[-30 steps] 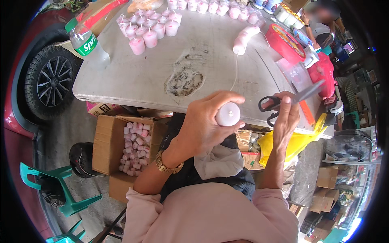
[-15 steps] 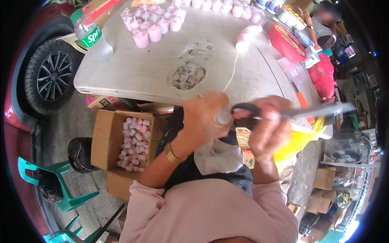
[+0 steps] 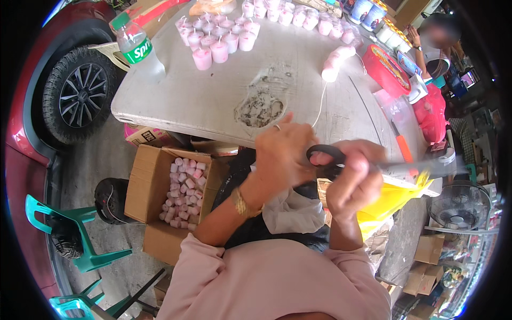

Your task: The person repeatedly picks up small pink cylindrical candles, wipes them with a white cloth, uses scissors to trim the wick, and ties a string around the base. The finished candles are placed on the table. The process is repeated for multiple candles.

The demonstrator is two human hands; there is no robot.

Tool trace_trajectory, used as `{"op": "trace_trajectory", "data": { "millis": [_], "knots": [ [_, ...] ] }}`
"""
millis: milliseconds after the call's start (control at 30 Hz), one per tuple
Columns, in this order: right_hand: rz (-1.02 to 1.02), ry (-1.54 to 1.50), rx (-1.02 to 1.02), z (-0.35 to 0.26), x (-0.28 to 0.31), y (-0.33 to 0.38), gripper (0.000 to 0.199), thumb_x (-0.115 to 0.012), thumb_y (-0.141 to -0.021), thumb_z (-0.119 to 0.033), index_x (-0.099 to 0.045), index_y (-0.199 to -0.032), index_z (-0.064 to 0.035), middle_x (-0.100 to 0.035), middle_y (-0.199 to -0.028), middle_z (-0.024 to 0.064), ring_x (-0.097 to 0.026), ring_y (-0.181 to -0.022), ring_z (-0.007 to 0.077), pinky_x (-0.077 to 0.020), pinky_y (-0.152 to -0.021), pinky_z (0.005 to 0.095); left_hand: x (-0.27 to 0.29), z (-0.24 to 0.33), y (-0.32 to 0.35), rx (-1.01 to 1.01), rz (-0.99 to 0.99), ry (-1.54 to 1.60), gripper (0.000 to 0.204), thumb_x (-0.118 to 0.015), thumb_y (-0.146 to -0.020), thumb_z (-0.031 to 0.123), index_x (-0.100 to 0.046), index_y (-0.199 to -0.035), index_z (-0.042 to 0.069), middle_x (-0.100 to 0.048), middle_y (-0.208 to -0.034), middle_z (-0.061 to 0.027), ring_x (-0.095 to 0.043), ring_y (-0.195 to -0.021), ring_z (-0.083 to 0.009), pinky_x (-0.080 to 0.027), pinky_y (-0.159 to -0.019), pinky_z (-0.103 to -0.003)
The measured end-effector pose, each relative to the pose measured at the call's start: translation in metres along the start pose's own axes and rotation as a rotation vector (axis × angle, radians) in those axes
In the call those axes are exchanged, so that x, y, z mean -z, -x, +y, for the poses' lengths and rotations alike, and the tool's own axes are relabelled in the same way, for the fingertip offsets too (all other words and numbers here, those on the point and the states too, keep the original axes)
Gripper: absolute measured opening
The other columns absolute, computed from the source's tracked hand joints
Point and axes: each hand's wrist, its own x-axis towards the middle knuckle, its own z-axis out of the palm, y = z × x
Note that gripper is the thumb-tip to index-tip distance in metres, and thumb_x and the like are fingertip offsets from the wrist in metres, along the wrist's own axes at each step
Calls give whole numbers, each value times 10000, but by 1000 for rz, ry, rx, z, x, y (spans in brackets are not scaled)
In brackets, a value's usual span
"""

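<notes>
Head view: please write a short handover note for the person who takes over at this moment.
Left hand: closed around something I cannot see; a thin white string runs from it over the table.
Right hand: holds black-handled scissors, blades blurred, pointing right.
Grey worn table: many small pink candles in clear cups stand at the far side.
Brown cardboard box under the table edge: partly filled with pink candles.
Done: those groups.
Left: the piece in hand.
</notes>
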Motion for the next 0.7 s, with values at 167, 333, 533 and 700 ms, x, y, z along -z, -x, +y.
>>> {"op": "trace_trajectory", "data": {
  "millis": [167, 333, 533, 700],
  "knots": [
    [527, -631, -146, -4, -16, 9, 396, -373, -1034, -327, -571, -877, -22, -623, -720, 85, -579, -577, 172, -472, -545, 317, 0, 4, -2, -84, 37, -6, 211, -763, -662, 101, -560, -719, 101, -564, -646, -59, -608, -636, -286, -531, -908, -474],
    [72, -555, -296, 10, -23, 10, 260, -464, -1039, -262, -512, -958, -19, -624, -726, 108, -633, -632, 179, -522, -590, 288, 3, -3, -7, -66, 18, -63, 280, -799, -707, 206, -543, -710, 91, -542, -637, -66, -587, -612, -272, -524, -924, -476],
    [-92, -713, -669, 33, -17, 42, 204, -472, -1033, -205, -497, -1113, -19, -648, -787, 107, -650, -739, 165, -513, -700, 277, 24, -30, -5, 24, -15, -95, 225, -682, -835, 153, -568, -979, 24, -580, -991, -169, -587, -943, -338, -352, -1082, -516],
    [-512, -1208, -877, 39, -31, 90, 500, -431, -887, 103, -421, -1365, -44, -609, -1154, 117, -591, -1099, 175, -450, -917, 292, 54, -47, 7, 140, -185, -201, 425, -653, -851, 150, -546, -1253, 61, -531, -1179, -179, -525, -1123, -375, -240, -1103, -612]
  ]
}}
